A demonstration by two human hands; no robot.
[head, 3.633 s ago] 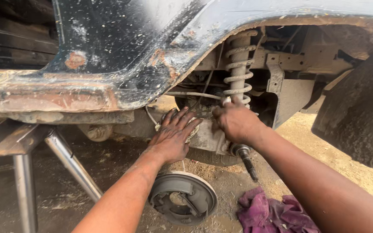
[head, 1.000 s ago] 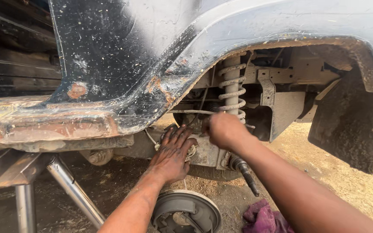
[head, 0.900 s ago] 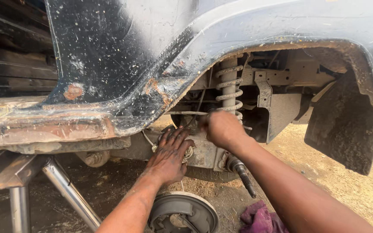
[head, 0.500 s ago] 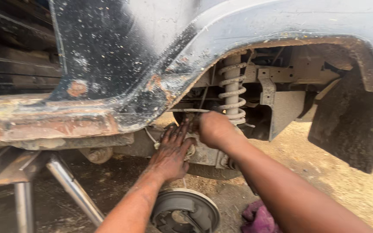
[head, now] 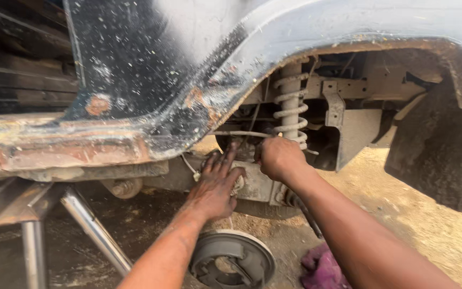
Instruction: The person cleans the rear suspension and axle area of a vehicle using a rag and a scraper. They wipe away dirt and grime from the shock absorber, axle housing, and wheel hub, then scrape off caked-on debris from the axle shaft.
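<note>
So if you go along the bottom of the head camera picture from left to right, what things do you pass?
Metal stand legs → round brake backing plate → purple rag → sandy ground.

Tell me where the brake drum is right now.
In the head view, the brake drum lies on the dirt at bottom centre, below the left hand and left of the purple rag.

I look into a wheel arch (head: 348, 48) from outside: the coil spring (head: 291, 104) stands upright at its middle, with the axle hub (head: 252, 182) below it. My left hand (head: 215, 187) lies flat on the hub, my right hand (head: 279, 158) just beside it, under the spring. On the ground in front lie a brake drum (head: 231, 259) and, to its right, a rag (head: 322, 267). A stand (head: 33, 214) props the sill at far left
</note>
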